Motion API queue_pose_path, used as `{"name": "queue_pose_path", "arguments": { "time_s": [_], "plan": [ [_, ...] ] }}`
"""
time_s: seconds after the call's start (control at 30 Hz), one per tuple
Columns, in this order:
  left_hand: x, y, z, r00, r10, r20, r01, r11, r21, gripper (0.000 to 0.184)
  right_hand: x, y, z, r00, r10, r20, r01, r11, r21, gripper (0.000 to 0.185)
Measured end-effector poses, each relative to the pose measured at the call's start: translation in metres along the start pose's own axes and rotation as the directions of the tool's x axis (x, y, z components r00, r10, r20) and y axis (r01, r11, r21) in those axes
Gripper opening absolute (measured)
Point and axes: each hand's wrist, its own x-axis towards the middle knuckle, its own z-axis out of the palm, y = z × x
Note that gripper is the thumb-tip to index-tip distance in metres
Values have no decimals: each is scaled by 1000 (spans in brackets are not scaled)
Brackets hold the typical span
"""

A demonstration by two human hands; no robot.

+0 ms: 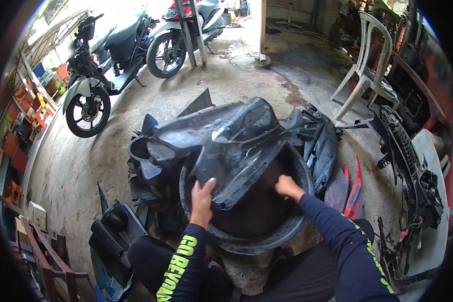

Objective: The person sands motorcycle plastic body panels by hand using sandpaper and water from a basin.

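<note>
A large black plastic motorcycle body panel (236, 146) rests tilted across a round dark tub (246, 246), wet-looking and streaked. My left hand (202, 202) grips the panel's lower left edge, thumb on top. Over the tub's right side, close to the panel's right edge, my right hand (289, 187) is closed; whatever its fingers hold is hidden. Dark brown liquid or a dark bottom (251, 216) shows inside the tub.
Black body panels (314, 143) and red pieces (355, 189) lie right of the tub. More panels (118, 226) lie to the left. A motorcycle frame (412, 186) and plastic chair (370, 70) stand right; parked motorbikes (93, 85) stand at back left.
</note>
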Motion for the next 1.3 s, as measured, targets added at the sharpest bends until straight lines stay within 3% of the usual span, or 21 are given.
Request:
{"name": "queue_pose_path", "arguments": {
  "time_s": [0.03, 0.07, 0.13, 0.2, 0.27, 0.33, 0.37, 0.43, 0.47, 0.53, 0.57, 0.6, 0.67, 0.73, 0.8, 0.9, 0.93, 1.0, 1.07, 1.2, 1.3],
  "plan": [
    [-1, -5, 3, 1000, -13, -20, 13, 999, -30, 31, 19, 16, 30, 999, -22, 36, 22, 1000, 18, 34],
    [-2, -8, 3, 999, -30, -39, 28, 998, -63, 31, 39, 35, 58, 974, -227, 8, 227, 972, -60, 34],
    [3, -11, -5, 997, -63, -38, 62, 997, -40, 34, 38, 30, 72, 973, -82, 217, 101, 992, -76, 33],
    [8, -16, -11, 999, 42, -32, -36, 984, 176, 37, 44, 45, 96, 967, -130, 218, 156, 982, -106, 32],
    [11, -22, -14, 995, 67, -73, -49, 971, 234, 46, 51, 51, 95, 959, -182, 219, 215, 967, -138, 30],
    [16, -32, -19, 953, 182, -243, -4, 808, 590, 55, 43, 43, 78, 990, 87, 108, -57, 966, -254, 29],
    [30, -56, -35, 932, 212, -295, 20, 780, 626, 61, 36, 39, 69, 989, 143, 38, -135, 978, -157, 30],
    [15, -29, -18, 949, 135, -284, 89, 751, 655, 63, 37, 40, 62, 967, 253, -27, -253, 967, 7, 32],
    [12, -24, -13, 946, 124, -299, 121, 723, 680, 64, 41, 45, 65, 969, 247, -23, -247, 969, 3, 32],
    [20, -32, -17, 922, 193, -337, 135, 654, 745, 65, 52, 58, 74, 976, 217, 14, -213, 943, 254, 32],
    [22, -30, -16, 931, 155, -330, 156, 649, 745, 65, 57, 62, 72, 976, 207, 69, -218, 900, 377, 25],
    [23, -29, -15, 940, 114, -322, 177, 643, 745, 65, 78, 76, 67, 935, 193, 296, -323, 807, 495, 14],
    [30, -39, -20, 939, 125, -319, 172, 635, 753, 65, 48, 27, 14, 928, 136, 346, -322, 758, 567, 7],
    [34, -42, -20, 951, 76, -301, 189, 629, 754, 63, 32, -29, -17, 929, -195, 313, -93, 696, 712, 12],
    [35, -42, -20, 962, 48, -270, 181, 628, 757, 63, 1, -101, -28, 930, -364, 54, 112, 417, 902, 20],
    [37, -40, -19, 974, 43, -222, 158, 572, 805, 65, -27, -169, -44, 944, -330, -5, 123, 336, 934, 27],
    [36, -40, -19, 977, 48, -206, 152, 516, 843, 67, -19, -172, -43, 953, -294, -68, 187, 400, 897, 27],
    [38, -39, -23, 985, 6, -175, 145, 532, 834, 69, 3, -161, -34, 955, -261, -138, 250, 467, 848, 27],
    [41, -42, -24, 988, -36, -149, 144, 553, 821, 71, 41, -115, -15, 893, -282, -350, 444, 677, 587, 23],
    [49, -47, -23, 986, -74, -151, 166, 563, 810, 79, 44, -25, 25, 968, -32, -247, 194, 718, 669, 27],
    [56, -52, -25, 985, -89, -150, 174, 571, 802, 84, 51, 26, 50, 978, 157, -138, -69, 867, 494, 30]
  ]
}}
